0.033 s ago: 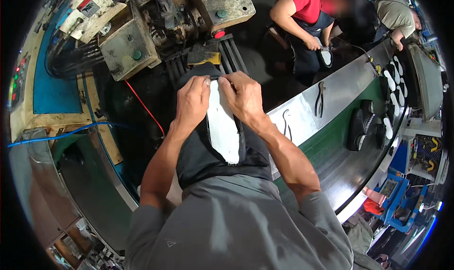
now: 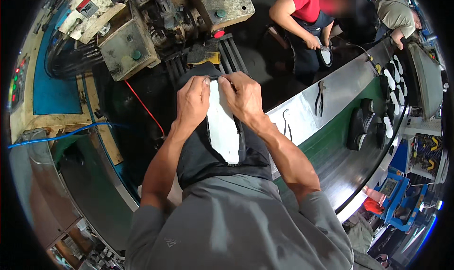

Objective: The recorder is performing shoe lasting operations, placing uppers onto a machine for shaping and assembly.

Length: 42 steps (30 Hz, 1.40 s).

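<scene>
A black shoe upper [image 2: 242, 142] lies sole side up across my lap, its white insole board [image 2: 221, 121] facing me. Its far end is gripped by both my hands at the dark edge of the material. My left hand [image 2: 193, 97] has its fingers curled round the left side, thumb pressed near the edge. On the right side my right hand [image 2: 245, 96] pinches the same end, its thumb lying against the white board. Both hands hide most of that end and the sides beside it.
Ahead stands a grimy machine with control boxes [image 2: 127, 57] and a red button [image 2: 218, 33]. At right, a metal ledge with pincers [image 2: 320, 98] and a hooked tool [image 2: 287, 123] borders a green conveyor [image 2: 326, 137] carrying black shoes [image 2: 360, 125]. A co-worker [image 2: 302, 9] holds another shoe.
</scene>
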Each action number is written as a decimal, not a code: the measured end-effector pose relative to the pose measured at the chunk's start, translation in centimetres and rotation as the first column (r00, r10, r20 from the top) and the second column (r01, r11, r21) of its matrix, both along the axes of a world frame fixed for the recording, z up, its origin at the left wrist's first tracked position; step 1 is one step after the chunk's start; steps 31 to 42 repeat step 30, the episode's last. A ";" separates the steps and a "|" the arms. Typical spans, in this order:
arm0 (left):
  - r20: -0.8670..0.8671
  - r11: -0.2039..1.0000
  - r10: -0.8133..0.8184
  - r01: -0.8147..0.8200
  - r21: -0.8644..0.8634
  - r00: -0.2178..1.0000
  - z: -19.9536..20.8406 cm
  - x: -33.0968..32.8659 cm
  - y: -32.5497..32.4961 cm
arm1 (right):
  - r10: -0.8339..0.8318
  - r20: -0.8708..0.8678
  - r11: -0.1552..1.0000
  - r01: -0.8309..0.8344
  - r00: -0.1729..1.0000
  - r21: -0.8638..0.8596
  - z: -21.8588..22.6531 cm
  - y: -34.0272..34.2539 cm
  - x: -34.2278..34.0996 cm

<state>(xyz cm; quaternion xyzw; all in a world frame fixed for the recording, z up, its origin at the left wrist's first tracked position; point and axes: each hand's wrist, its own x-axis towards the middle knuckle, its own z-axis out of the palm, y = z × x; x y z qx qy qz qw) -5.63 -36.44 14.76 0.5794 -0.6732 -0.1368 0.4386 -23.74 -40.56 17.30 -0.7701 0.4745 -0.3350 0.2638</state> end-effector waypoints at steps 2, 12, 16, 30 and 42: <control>0.018 0.996 0.051 -0.052 0.072 0.999 0.2 -0.5 0.3 | -0.010 0.137 0.985 -0.014 0.991 0.171 -0.8 0.6 -0.4; -0.565 0.897 0.137 0.140 0.419 0.813 -1.2 -1.8 0.3 | -0.045 0.257 0.834 -0.105 0.965 0.542 -3.8 1.6 -1.4; -0.466 0.940 0.121 0.049 0.336 0.877 -2.3 -2.5 0.6 | -0.069 0.242 0.835 -0.077 0.968 0.545 -4.2 1.9 -1.4; -0.067 0.956 -0.073 0.089 0.281 0.995 -1.7 0.2 -1.7 | -0.086 0.428 0.733 -0.234 0.900 0.639 -5.1 -0.1 -2.3; -0.067 0.956 -0.073 0.089 0.281 0.995 -1.7 0.2 -1.7 | -0.086 0.428 0.733 -0.234 0.900 0.639 -5.1 -0.1 -2.3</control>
